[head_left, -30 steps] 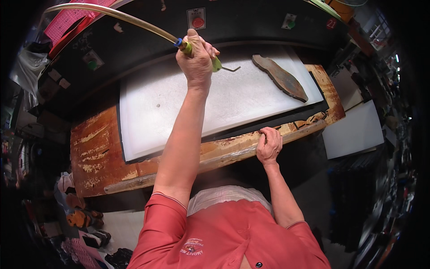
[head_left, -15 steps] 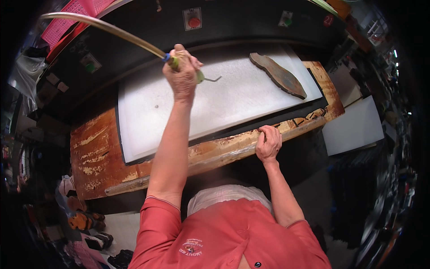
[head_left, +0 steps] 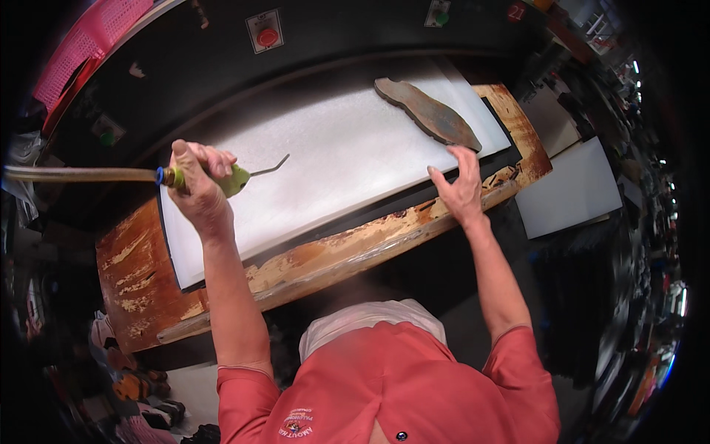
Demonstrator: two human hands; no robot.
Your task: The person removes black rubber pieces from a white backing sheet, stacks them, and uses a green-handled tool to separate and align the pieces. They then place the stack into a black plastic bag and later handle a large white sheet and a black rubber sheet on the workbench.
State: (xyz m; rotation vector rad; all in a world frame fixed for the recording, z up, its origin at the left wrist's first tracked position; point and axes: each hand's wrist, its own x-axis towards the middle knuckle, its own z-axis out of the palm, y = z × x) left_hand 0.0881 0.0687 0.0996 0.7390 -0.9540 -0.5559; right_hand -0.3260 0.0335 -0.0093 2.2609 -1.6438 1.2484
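Observation:
My left hand [head_left: 200, 189] is wrapped round a green air blow gun [head_left: 237, 180]. Its thin bent nozzle points right over a white board [head_left: 325, 155], and a hose [head_left: 81, 175] runs from its blue-ringed fitting off to the left. My right hand [head_left: 462, 189] has thumb and fingers apart and holds nothing. Its fingertips are at the near end of a flat, brown-grey, sole-shaped plate [head_left: 429, 115] lying on the right part of the board; whether they touch it, I cannot tell.
Under the white board lie a black sheet and a worn wooden table [head_left: 140, 270] with a wrapped front edge. A dark machine beam with a red button [head_left: 267, 37] stands behind. Pink basket [head_left: 85, 48] at upper left; white sheets [head_left: 569, 189] at right.
My left hand has swung left and nearer to me with the blow gun. My right hand has left the table's front edge and reached forward to the sole-shaped plate, its fingers spreading.

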